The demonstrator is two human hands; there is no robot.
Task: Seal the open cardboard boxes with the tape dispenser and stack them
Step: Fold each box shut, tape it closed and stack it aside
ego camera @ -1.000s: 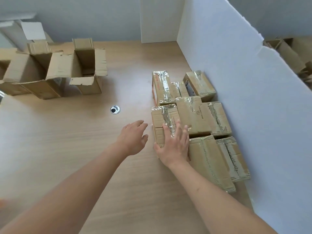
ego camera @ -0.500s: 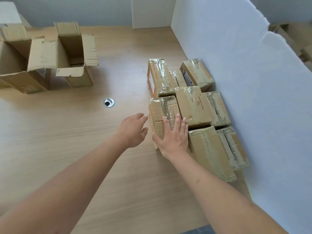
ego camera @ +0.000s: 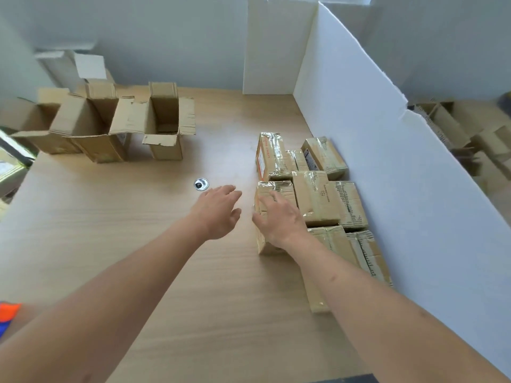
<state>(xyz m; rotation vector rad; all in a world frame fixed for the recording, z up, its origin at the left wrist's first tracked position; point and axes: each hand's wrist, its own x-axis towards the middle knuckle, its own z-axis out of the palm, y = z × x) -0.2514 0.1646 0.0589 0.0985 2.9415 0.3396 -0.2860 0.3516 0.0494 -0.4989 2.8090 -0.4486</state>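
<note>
So, scene, big to small:

Table (ego camera: pixel 116 272): light wood, carries everything; view has swung up vs a sec ago, so more of the far end shows.

Partition (ego camera: pixel 387 189): white foam board on the R side; sealed boxes sit against it.

Open boxes (ego camera: pixel 163 125): three or so at far L, flaps up, untaped. Haven't moved on the table.

Sealed boxes (ego camera: pixel 318 200): taped group by the partition, some lying on top of others, same layout as before.

Nearest sealed box (ego camera: pixel 272 194): L edge of the group, shiny tape on top. R hand lies on it.

R hand (ego camera: pixel 279 219): fingers straight, resting on that box. Half a sec ago it lay flat & pressing; now it's turned a bit L w/ fingers more spread, looks like it's easing off. Not clamped.

L hand (ego camera: pixel 218 208): relaxed, fingers apart, hovering just L of the box, holds nothing, not touching. Barely shifted.

Grommet (ego camera: pixel 201 184): small metal ring in the tabletop beyond the L hand.

Tape dispenser: not in view; the orange & blue bit (ego camera: pixel 8 313) at the L edge is too cut off to name.

Meaning: prob. this box is placed & done. Next likely an open box from far L, plus finding the dispenser.
</note>
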